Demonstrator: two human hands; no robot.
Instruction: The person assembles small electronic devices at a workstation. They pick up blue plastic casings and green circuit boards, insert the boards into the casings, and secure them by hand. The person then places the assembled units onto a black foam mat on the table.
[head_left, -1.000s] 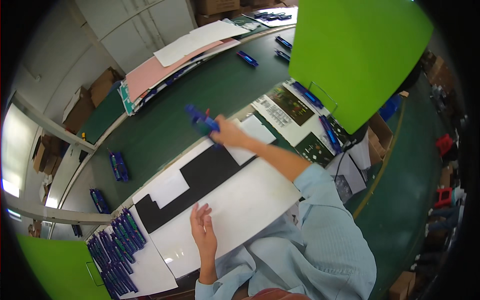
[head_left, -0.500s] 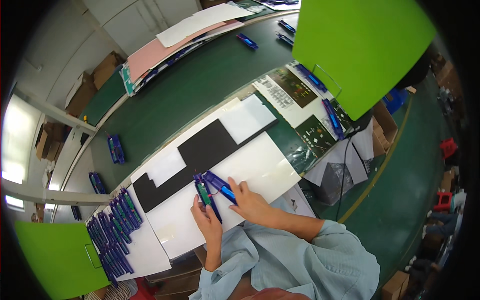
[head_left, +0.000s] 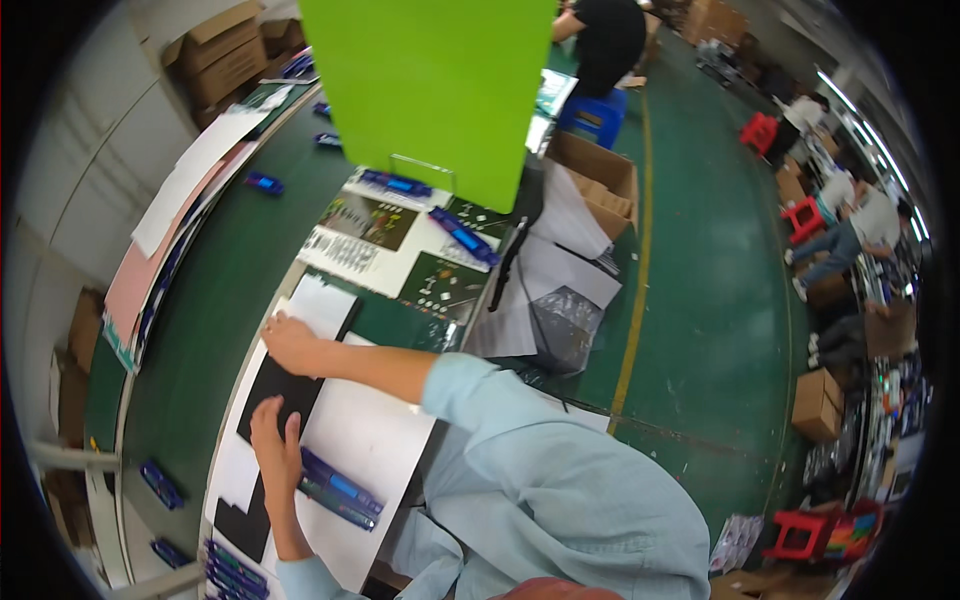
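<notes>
My left hand (head_left: 272, 438) lies flat, fingers apart, on a black sheet (head_left: 290, 395) at the edge of a large white sheet (head_left: 365, 445). Two long blue flat packs (head_left: 340, 490) lie side by side on that white sheet, just right of my left forearm, and neither hand holds them. My right hand (head_left: 290, 343) rests further out, fingers down on the black sheet beside a small white paper (head_left: 322, 303). It holds nothing.
The green table (head_left: 215, 300) carries dark printed sheets (head_left: 375, 220), loose blue packs (head_left: 460, 236) and a row of blue packs (head_left: 235, 572) at its near corner. A bright green panel (head_left: 430, 90), cardboard boxes (head_left: 600, 170) and a plastic bag (head_left: 565, 325) stand right. People sit at far right.
The blue packs have left my hands and now lie on the white sheet. Both hands moved onto the black sheet, and my view has swung to the right.
</notes>
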